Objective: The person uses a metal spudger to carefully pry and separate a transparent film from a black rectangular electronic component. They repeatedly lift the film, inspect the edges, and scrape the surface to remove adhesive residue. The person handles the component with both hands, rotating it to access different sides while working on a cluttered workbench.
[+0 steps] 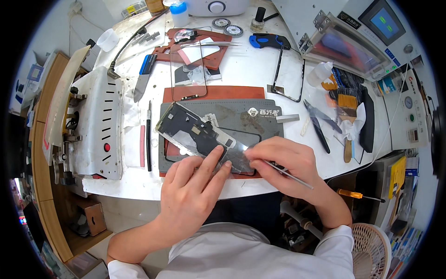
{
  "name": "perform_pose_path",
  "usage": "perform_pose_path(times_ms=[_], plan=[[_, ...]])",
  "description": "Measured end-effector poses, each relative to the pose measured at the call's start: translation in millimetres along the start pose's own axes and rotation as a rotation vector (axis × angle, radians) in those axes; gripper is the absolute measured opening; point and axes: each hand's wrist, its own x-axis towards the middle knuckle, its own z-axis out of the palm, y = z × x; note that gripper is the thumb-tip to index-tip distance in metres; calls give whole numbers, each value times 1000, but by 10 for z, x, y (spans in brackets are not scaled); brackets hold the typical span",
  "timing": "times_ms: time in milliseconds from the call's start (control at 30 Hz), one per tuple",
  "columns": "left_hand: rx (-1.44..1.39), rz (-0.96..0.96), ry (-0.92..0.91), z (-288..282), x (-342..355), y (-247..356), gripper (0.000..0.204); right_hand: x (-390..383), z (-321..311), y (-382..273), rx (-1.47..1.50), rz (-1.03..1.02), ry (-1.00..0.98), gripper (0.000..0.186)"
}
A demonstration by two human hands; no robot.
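Observation:
A phone screen panel [190, 132] lies slantwise over the dark mat [223, 107], its back up, with black film and a pale patch. My left hand [188, 190] is on its near right end, index finger pressing the film and thumb by the edge; the curled fingers hide part of that edge. In a pinch, my right hand [283, 165] grips a thin metal tool [297, 179] whose shaft sticks out to the lower right. Its working end is near the panel's right end, where fingers hide what it touches. A thin black frame [253, 135] lies beneath on the mat.
Left stands a white slotted machine [100, 125]; a knife [145, 76] and a pen-like tool [148, 135] lie beside it. Right are pliers [318, 128], a brush [347, 104] and a phone frame [290, 74]. A machine with a screen [383, 21] fills the far right.

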Motion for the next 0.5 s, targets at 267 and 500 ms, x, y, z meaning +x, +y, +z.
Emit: perform_pose_path(times_ms=[267, 500], plan=[[41, 43, 93, 32, -20, -13, 32, 73, 88, 68, -338, -205, -48, 41], [-102, 123, 256, -71, -140, 135, 30, 38, 61, 80, -215, -141, 18, 38]])
